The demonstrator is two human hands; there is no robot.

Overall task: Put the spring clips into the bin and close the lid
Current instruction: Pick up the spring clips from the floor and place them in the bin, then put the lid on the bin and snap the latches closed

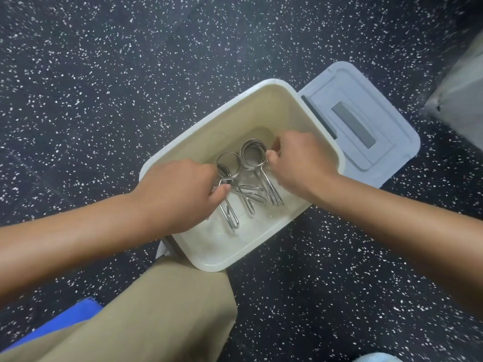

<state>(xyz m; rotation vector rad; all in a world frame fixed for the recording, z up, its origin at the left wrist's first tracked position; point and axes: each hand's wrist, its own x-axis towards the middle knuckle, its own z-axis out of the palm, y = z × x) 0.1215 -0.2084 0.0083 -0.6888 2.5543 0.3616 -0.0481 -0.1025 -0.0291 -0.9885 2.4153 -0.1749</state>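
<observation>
A: Starting at the left, our left hand point(180, 189) is down inside the white bin point(264, 91), fingers curled onto the handle of one spring clip point(228, 178). It looks as if we are laying it flat so the clips don't pile up.

B: And in the middle?

A: Chrome handles cross on the bin floor; how many clips lie there we cannot tell. Further right, our right hand point(300, 160) pinches the coil of a second spring clip point(254, 154), its handles trailing toward us.

B: So the clips are in. And the lid?

A: The grey lid point(366, 121) lies flat on the speckled floor point(104, 74), touching the bin's right rim, close by for shutting next, we judge.
</observation>
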